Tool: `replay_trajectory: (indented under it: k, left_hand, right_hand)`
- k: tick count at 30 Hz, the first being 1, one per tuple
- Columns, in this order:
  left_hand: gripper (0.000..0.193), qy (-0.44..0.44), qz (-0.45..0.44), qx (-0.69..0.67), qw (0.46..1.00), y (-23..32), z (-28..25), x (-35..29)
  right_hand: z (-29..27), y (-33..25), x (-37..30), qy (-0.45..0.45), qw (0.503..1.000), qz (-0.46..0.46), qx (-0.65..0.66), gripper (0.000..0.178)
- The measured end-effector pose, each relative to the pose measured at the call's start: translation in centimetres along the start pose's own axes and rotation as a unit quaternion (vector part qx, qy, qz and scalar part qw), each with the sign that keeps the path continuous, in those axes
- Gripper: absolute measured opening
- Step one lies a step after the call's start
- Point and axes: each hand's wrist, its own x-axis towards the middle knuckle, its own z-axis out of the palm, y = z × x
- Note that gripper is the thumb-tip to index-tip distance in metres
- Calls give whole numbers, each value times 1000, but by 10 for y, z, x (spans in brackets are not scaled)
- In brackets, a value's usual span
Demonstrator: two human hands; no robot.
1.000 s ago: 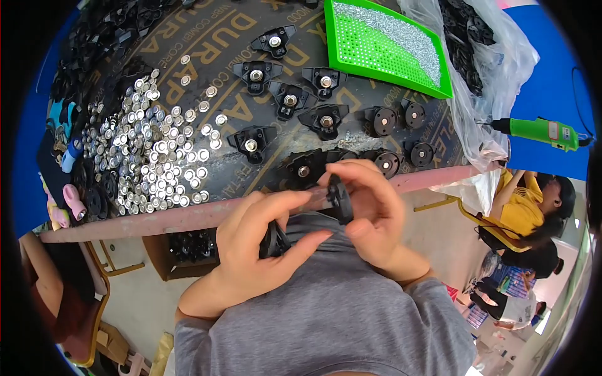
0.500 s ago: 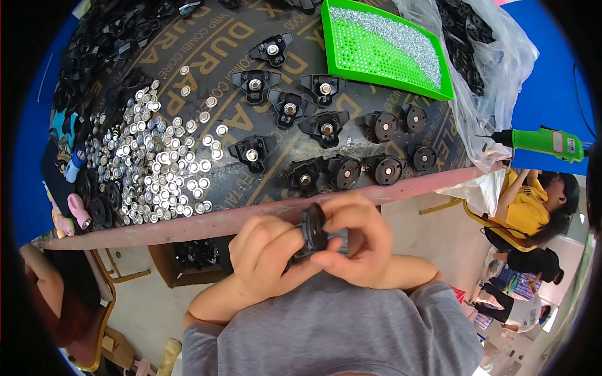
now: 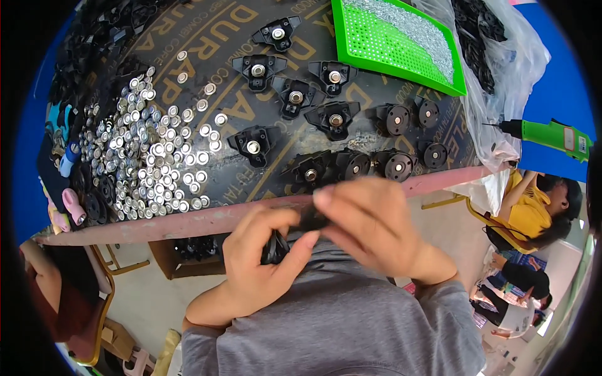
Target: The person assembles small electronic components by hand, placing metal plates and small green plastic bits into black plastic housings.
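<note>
In front of my chest, just off the table's near edge, my left hand (image 3: 257,266) grips a black plastic part (image 3: 274,249). Its thumb and forefinger curl round it. Over the part's right side lies my right hand (image 3: 379,225), smeared by motion, fingers toward the part; its exact hold does not show. On the table beyond stand several black three-armed housings (image 3: 295,97), each with a silver metal disc at its middle. Several housings topped with round black discs (image 3: 396,164) sit near the edge. A heap of small silver metal discs (image 3: 157,160) spreads to the left.
A green perforated tray (image 3: 463,84) of small silver screws stands far right, beside a clear plastic bag (image 3: 523,69) of black parts. A green electric screwdriver (image 3: 552,138) lies at right. Black parts pile up far left. People (image 3: 527,203) are at right, beyond the table.
My right hand has turned and swept over the black part, blurring. My left hand has shifted slightly down and keeps hold. The table has shifted a little in view.
</note>
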Motion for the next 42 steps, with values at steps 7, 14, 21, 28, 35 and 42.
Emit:
replay_trajectory:
  k: [7, 14, 21, 28, 35, 42]
  left_hand:
    - [72, -42, -109, -89, 989, -3, -13, -12]
    - [83, -96, -152, -147, 973, -3, -8, -10]
    - [82, -105, -133, -136, 976, -6, -8, -9]
    - [78, -86, -192, -252, 945, 5, -22, -8]
    - [64, -51, -302, -541, 783, 14, -33, 4]
    - [55, -142, -254, -535, 793, 7, -39, 6]
  right_hand:
    - [-1, 11, 21, -98, 983, 70, -135, 56]
    - [-2, 10, 25, -109, 978, 74, -164, 49]
    - [-1, 10, 27, -107, 976, 92, -166, 55]
    - [-1, 12, 33, -95, 981, 79, -150, 56]
    - [4, -17, 44, -19, 997, 44, 54, 43]
    - [10, -7, 49, 4, 988, 15, 157, 20]
